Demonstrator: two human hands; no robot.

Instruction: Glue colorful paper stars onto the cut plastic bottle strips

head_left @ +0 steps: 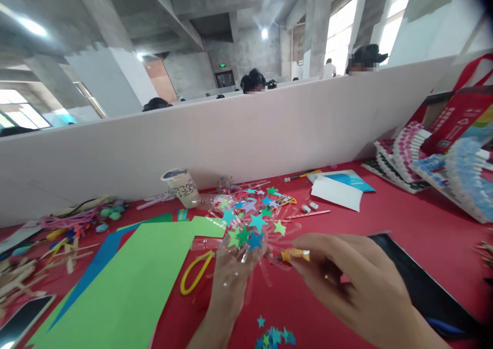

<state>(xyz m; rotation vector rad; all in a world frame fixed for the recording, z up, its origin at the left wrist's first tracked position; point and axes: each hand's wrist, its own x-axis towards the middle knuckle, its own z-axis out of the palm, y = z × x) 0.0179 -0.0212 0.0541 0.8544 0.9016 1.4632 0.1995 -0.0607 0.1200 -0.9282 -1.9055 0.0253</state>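
My left hand (231,272) is closed around a clear plastic piece cut into thin spreading strips (265,277). Blue, green and lilac paper stars (256,223) sit on those strips, above my fingers. Between thumb and fingers, my right hand (354,277) pinches a small yellow tube (295,255), its narrow tip pointing left at the strips. A pile of loose small stars (275,337) lies on the red table below. Just left of my left wrist is a yellow loop (197,273).
Green paper sheets (142,272) cover the left side, near pipe cleaners (73,220) and a phone (25,320). A paper cup (179,187) stands by the white partition (231,133). Right are a white card (336,194), a black folder (427,287) and folded-paper crafts (408,153).
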